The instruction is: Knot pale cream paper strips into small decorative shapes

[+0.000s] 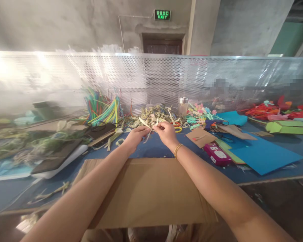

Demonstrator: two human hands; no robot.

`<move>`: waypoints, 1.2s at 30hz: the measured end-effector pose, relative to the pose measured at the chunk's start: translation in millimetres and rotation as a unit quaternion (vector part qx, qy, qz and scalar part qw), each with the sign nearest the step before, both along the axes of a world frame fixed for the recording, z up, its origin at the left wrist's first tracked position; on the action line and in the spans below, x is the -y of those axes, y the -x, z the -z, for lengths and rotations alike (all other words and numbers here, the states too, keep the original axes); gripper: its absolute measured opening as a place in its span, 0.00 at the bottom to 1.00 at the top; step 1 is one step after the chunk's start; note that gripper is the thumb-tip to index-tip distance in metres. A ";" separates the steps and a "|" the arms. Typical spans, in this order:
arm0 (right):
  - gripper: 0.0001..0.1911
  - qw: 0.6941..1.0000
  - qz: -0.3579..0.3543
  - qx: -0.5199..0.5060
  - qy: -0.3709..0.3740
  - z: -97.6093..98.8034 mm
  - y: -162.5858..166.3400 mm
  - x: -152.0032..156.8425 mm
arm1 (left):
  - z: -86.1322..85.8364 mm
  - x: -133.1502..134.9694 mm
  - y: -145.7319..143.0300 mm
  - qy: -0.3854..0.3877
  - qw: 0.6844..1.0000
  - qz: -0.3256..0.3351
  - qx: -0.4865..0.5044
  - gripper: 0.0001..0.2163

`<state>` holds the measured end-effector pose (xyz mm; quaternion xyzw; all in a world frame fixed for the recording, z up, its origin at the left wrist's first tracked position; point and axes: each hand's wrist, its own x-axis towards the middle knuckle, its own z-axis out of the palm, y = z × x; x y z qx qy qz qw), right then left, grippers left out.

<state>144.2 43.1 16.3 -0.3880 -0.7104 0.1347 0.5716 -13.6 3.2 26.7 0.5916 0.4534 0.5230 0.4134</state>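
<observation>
My left hand point(135, 137) and my right hand point(167, 133) meet over the middle of the table, thumbs and fingers pinched. Between the fingertips runs a thin pale yellowish strip point(143, 123). One end sticks up to the left and a narrower piece hangs below; its material cannot be made out. Both hands are closed on it, close together. Just behind them lies a heap of dry, greenish-tan strips point(161, 111). A yellow scissor-like loop point(178, 129) sits beside my right hand. Under my forearms, a brown cardboard sheet point(151, 191) extends over the table's front edge.
Colourful pipe cleaners point(103, 107) stand at the back left. Rightward lie a purple box point(217, 154), blue sheets point(265, 154) and a green paper box point(288, 127). A jar point(183, 107) stands near the perforated metal screen point(131, 74). Dried plant material point(50, 144) covers the left side.
</observation>
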 end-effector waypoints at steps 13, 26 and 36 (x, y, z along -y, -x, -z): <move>0.09 0.998 -0.054 -0.033 -0.011 -2.3 3.9 10.7 | 0.1 1.3 -8.8 0.046 0.993 -0.004 0.112 0.10; 0.10 0.996 -0.050 -0.074 -0.018 -3.3 6.2 16.0 | -9.4 4.6 -11.0 -0.031 0.999 -0.003 0.017 0.05; 0.13 0.963 -0.128 -0.205 0.122 3.9 6.7 1.7 | 1.5 2.8 -3.9 0.034 0.995 0.062 0.075 0.17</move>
